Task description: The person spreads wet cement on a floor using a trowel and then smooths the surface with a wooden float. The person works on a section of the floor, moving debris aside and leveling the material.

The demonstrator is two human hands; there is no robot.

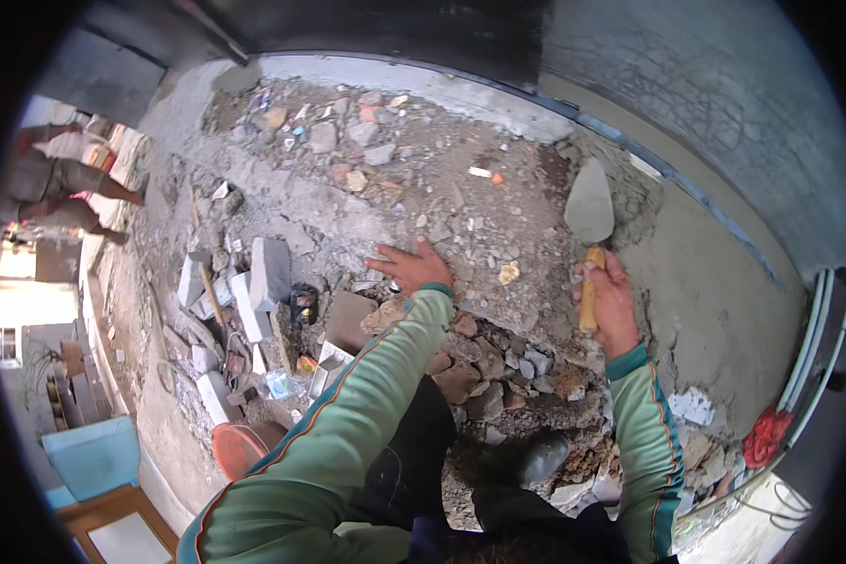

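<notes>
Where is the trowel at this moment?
In the head view, the trowel is right of centre, held by the right hand, its blade beside the smooth wet cement.

Around me: ground [423, 179] all broken rubble, stones, dust. Grey blocks [258, 277] stacked loosely lower left beside orange bucket [240, 446]. Smooth fresh cement slab [714, 291] to right, cracked grey wall [714, 85] beyond it. White pipes [818, 329] along right edge. Blue panel [94, 456] far left. Daylight.

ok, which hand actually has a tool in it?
The right hand: it grips a trowel by its wooden handle. The left hand holds nothing; it lies flat, fingers spread, on the rubble.
</notes>
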